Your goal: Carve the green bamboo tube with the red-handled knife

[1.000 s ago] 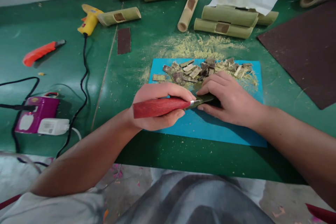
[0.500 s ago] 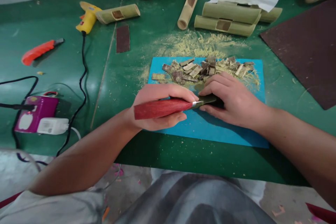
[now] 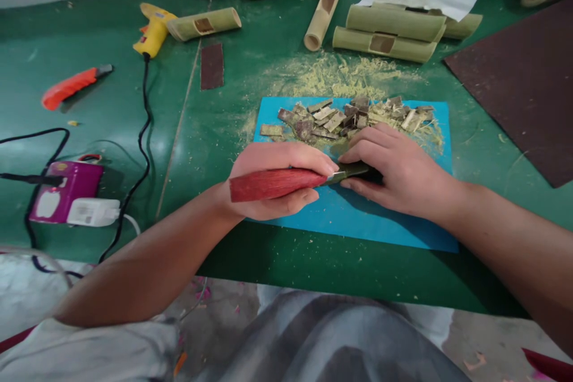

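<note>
My left hand [image 3: 268,161] is closed around a carving knife [image 3: 275,185] with a red wooden handle, which points left and toward me. Only a short bit of its metal shows, at my fingertips. My right hand [image 3: 394,170] grips a dark green bamboo piece [image 3: 351,171], and the metal end of the knife meets it. Most of the bamboo is hidden by my fingers. Both hands are over a blue sheet [image 3: 358,224]. Just beyond them lies a heap of bamboo chips and shavings [image 3: 333,119].
Cut bamboo tubes [image 3: 385,45] lie at the back, near scattered sawdust [image 3: 344,74]. To the left are a yellow glue gun [image 3: 154,36], an orange utility knife [image 3: 74,88] and a purple power box [image 3: 67,188] with cords. Dark brown sheet [image 3: 519,83] lies at right.
My view has shifted slightly, so things on the left sit a little further right. Both hands keep nearly the same place and grip; the knife has barely moved.
</note>
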The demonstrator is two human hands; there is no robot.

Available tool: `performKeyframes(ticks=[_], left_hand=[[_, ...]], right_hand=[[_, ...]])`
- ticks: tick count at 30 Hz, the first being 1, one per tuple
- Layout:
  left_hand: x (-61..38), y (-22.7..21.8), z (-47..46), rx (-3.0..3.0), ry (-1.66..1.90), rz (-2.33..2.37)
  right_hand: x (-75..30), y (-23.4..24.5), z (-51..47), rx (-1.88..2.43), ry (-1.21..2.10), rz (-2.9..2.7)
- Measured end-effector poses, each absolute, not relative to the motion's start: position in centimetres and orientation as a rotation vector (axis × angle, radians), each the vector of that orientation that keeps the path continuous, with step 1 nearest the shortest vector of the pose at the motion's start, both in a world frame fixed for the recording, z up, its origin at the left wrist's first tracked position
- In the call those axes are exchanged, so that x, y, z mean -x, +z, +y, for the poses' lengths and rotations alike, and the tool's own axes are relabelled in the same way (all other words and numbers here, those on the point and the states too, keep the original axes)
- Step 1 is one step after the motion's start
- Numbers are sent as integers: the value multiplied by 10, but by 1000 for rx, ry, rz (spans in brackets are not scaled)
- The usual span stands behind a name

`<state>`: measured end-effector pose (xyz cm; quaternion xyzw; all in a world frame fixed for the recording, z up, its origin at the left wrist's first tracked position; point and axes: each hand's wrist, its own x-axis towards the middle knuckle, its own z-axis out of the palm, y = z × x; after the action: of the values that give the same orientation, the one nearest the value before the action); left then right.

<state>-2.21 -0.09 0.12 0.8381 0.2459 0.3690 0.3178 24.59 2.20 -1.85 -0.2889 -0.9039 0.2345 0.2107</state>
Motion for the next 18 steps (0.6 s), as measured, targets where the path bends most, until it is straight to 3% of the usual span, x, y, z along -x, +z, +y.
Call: performKeyframes(ticks=[18], left_hand=[[13,3,-4,-2281,1060,670]], right_hand=[[-246,-20,21,780,633,-2505]])
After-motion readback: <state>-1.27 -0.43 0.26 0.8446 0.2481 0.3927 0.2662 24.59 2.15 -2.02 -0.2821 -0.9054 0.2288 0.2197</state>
